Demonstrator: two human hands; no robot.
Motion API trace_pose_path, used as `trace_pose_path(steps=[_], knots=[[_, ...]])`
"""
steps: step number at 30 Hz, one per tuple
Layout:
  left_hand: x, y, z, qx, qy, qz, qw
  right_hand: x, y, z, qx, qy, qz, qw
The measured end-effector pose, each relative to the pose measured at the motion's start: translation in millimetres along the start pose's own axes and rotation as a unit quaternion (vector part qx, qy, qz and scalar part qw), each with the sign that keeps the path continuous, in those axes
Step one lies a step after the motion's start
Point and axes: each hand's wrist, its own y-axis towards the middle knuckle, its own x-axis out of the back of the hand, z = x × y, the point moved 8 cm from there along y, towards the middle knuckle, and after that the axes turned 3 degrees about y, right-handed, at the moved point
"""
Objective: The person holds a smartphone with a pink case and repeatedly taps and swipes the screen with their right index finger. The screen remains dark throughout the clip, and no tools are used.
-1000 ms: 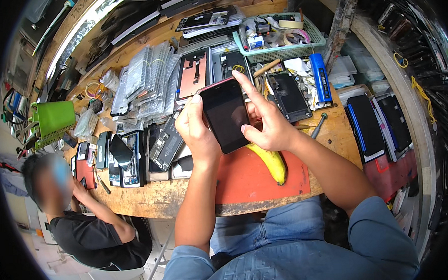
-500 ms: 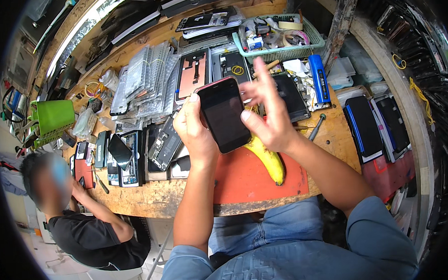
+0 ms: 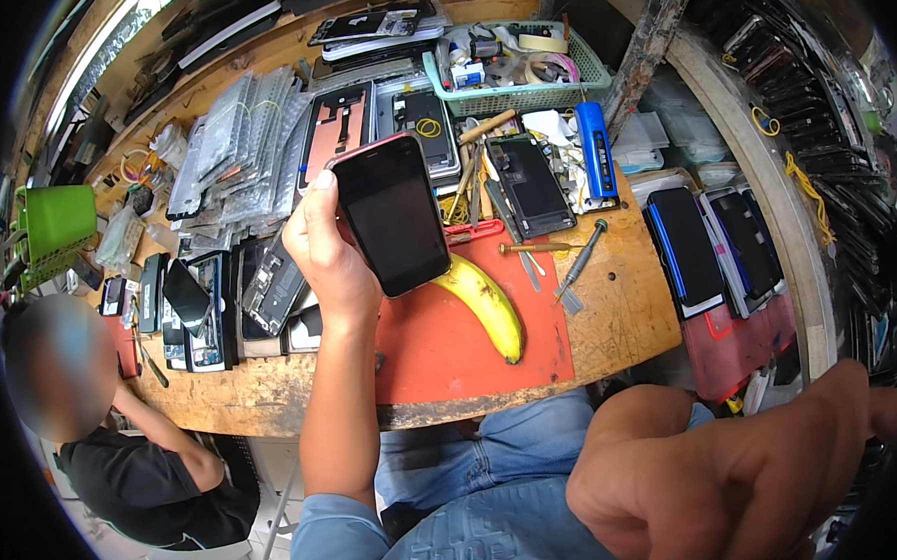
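My left hand (image 3: 330, 247) is closed around a smartphone (image 3: 393, 217) with a dark screen and a reddish edge, held up over the bench. My thumb lies along the phone's left edge. At the lower right, my right hand (image 3: 722, 473) is large, close and slightly blurred. Its fingers look curled together, with nothing visible in them. A yellow banana (image 3: 488, 308) lies on the red mat (image 3: 422, 356) below the phone, its upper end partly hidden behind the phone.
Screwdrivers (image 3: 581, 257) and small tools lie right of the mat. Behind are a dark tablet-like panel (image 3: 529, 184), a blue tool (image 3: 595, 153), a green basket (image 3: 521, 99) of parts, and bubble-wrapped stacks (image 3: 237, 139). A person (image 3: 147, 483) sits at the left.
My right hand has moved away from beside the phone, down and right, close to the camera. Its spread fingers have curled. My left hand still holds the phone. The whole view has shifted.
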Motion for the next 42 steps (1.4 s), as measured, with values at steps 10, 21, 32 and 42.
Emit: trace_pose_path(steps=[10,21,32,42], knots=[[5.9,4.1,5.4,-0.004,-0.008,0.032,0.999,-12.9,-2.4,4.5,-0.006,-0.034,0.035,0.999],[7.4,2.9,7.9,0.008,-0.001,0.019,1.000,24.8,18.7,-13.1,0.027,-0.241,-0.029,0.970],[3.5,0.0,0.4,-0.021,0.049,0.000,0.999,138.1,-32.2,-158.3,-0.221,-0.430,0.023,0.875],[6.4,-1.7,9.0,-0.001,0.078,-0.027,0.997,135.1,-71.3,-174.4,-0.328,-0.278,-0.021,0.903]])
